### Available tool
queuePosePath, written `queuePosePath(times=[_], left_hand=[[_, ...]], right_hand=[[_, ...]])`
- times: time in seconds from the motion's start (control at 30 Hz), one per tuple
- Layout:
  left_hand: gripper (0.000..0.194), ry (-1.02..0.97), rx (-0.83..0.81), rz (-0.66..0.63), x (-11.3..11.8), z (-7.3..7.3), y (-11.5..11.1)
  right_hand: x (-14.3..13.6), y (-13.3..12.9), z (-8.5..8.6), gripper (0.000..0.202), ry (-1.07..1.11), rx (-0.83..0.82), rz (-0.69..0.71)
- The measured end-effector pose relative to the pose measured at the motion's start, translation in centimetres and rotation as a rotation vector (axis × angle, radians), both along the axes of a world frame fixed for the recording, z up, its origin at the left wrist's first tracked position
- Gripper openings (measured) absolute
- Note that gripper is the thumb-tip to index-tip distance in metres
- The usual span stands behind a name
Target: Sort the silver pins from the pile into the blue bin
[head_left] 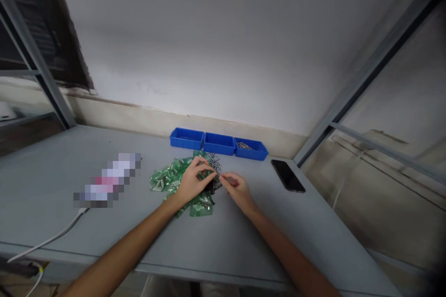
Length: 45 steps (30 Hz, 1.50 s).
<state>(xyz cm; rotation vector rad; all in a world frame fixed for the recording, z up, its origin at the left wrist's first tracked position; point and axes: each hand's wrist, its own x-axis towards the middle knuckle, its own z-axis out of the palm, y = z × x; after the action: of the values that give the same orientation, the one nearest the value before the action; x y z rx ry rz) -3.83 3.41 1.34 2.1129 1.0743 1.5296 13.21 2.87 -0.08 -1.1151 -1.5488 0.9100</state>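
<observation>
My left hand (192,180) is over a pile of loose screws, its thumb and index finger pinched together. Close beside it on the right, my right hand (240,191) also pinches, its fingertips almost meeting those of the left. Whatever is between the fingertips is too small to make out. Loose metal screws (215,161) show behind and below the fingers, some of them dark. Green plastic packets (167,177) lie heaped to the left of and under my left hand, some with small metal parts inside. My left hand hides the middle of the heap.
Three blue bins stand in a row by the wall: a left bin (187,145), a middle bin (219,151) and a right bin (259,154) holding screws (244,146). A black phone (287,176) lies at right on the grey table (278,232). A white cable (57,235) crosses the left side.
</observation>
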Motion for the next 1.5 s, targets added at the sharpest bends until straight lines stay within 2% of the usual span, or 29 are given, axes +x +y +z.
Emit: queuePosePath(times=[0.13,0.27,0.43,0.6,0.83,0.93,1.13,1.23,1.37,1.5], left_hand=[[0.009,0.058,-0.002,-0.04,0.7,-0.6,-0.4],[0.008,0.061,-0.021,-0.046,1.2,-0.7,-0.8],[0.007,-0.03,0.0,0.035,1.3,0.2,-1.2],[0.01,-0.032,0.0,0.019,1.1,0.6,-1.2],[0.009,0.001,0.015,-0.011,1.2,-0.2,-0.8],[0.009,0.001,0.012,-0.043,1.3,-0.1,-1.1],[0.01,-0.079,-0.017,0.002,1.2,1.1,-1.6],[0.01,-0.062,-0.017,-0.013,1.1,1.0,-1.6],[0.01,0.047,-0.044,-0.073,1.1,0.5,-1.4],[0.012,-0.048,-0.073,-0.004,1.2,0.7,-1.4]], right_hand=[[-0.7,-0.3,-0.4,0.015,-0.14,0.08,0.127],[-0.6,-0.3,-0.1,0.012,-0.172,0.127,0.112],[0.1,0.0,0.7,0.017,-0.041,0.103,0.039],[0.0,-0.1,0.9,0.02,0.066,0.038,0.034],[-0.4,-0.4,0.4,0.016,-0.097,0.087,0.133],[-0.3,-0.6,0.7,0.016,-0.125,0.111,0.142],[0.1,-1.0,2.4,0.015,-0.026,0.133,0.018],[0.2,-1.3,2.9,0.019,0.066,0.106,-0.005],[0.3,-1.3,3.2,0.019,0.055,0.084,-0.019],[0.3,-1.0,2.9,0.016,0.012,0.067,-0.045]])
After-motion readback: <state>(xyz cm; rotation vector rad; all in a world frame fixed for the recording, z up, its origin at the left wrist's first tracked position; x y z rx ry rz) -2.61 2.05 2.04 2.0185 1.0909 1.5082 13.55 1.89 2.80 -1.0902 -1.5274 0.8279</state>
